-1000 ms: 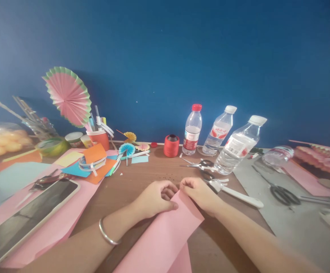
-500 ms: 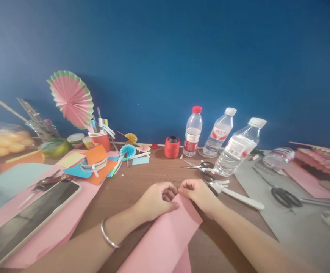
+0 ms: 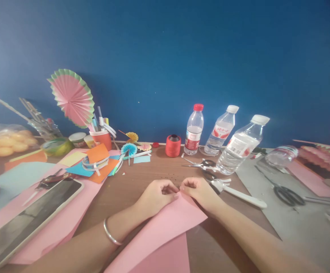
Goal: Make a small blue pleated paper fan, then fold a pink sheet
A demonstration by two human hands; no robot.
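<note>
My left hand (image 3: 157,197) and my right hand (image 3: 199,191) meet at the far corner of a pink sheet of paper (image 3: 165,231) lying on the brown table (image 3: 142,182). Both hands have their fingers curled and pinched on that paper corner, thumbs nearly touching. A silver bangle (image 3: 110,232) circles my left wrist. The sheet is folded, with a second pink layer showing below its near edge.
A phone (image 3: 28,220) lies on pink paper at left. Behind it are coloured paper scraps (image 3: 96,165), an orange pen cup (image 3: 100,137) and a pink paper fan (image 3: 72,96). Red thread spool (image 3: 173,145), three upright bottles (image 3: 194,129), scissors (image 3: 201,164) and black scissors (image 3: 286,195) lie right.
The pink sheet's top layer has spread flatter and wider to the right, and my left thumb has shifted toward the corner. Both hands stay at the same spot.
</note>
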